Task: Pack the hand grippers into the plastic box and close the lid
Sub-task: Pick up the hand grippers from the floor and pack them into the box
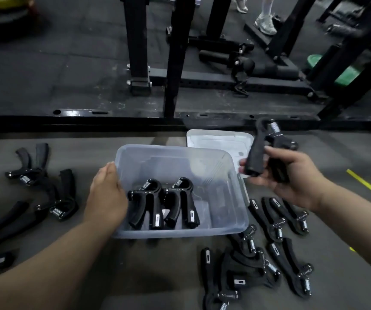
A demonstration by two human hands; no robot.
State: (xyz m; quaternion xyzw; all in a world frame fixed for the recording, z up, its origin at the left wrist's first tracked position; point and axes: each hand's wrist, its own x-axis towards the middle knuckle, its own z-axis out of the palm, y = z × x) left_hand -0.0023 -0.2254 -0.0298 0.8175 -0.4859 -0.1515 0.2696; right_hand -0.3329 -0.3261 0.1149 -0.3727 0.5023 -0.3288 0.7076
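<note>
My right hand [291, 175] grips a hand gripper [256, 153] — left hand [107, 193] fingers clasp the plastic box [180, 232] rim, two grippers [148, 204] beside them.

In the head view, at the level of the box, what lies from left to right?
Loose black hand grippers, left hand, clear plastic box, right hand holding a black hand gripper, yellow floor line.

A gym; black steel rack [137, 41], rubber floor [68, 52]; perhaps a green plate [345, 74].
</note>
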